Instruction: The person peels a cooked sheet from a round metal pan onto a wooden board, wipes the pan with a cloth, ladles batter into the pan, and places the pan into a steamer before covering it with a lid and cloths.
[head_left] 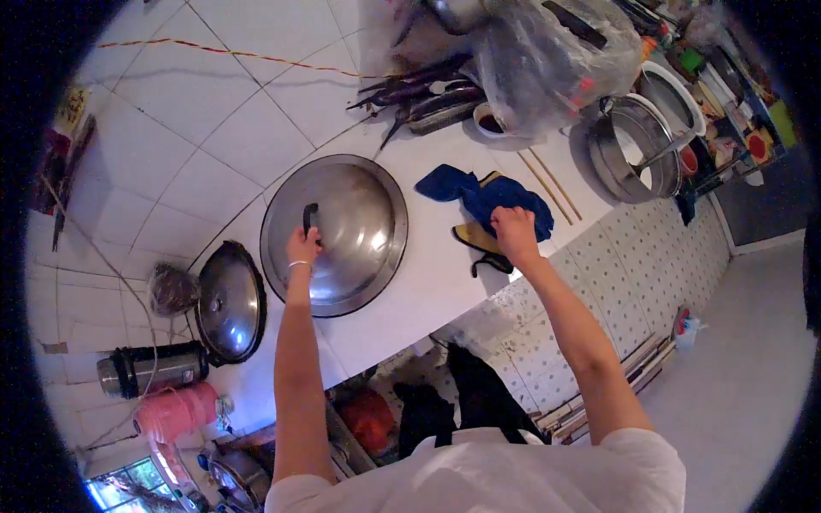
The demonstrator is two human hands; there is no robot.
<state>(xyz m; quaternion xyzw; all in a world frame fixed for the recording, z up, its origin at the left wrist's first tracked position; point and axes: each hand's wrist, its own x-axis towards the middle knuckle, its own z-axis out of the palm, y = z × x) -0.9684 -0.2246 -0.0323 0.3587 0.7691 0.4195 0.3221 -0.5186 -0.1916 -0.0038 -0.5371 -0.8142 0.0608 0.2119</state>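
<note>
A large domed metal lid (363, 235) lies on the white counter (436, 278). My left hand (304, 248) is closed around its black handle (310, 215). To the right, my right hand (516, 229) is closed at a crumpled blue cloth (453, 183), its fingers bent over the fabric. Beneath the cloth shows a yellow item with dark edging (470, 238), and a black loop hangs near the counter edge; I cannot tell its kind. Two wooden chopsticks (552, 184) lie beyond the cloth.
Eggplants (423, 85), a small bowl of dark liquid (489, 121) and a plastic bag (547, 68) sit at the back. A metal pot (611, 154) is at right. A second lid (229, 303), a thermos (158, 369) and a pink flask (177, 412) are at left.
</note>
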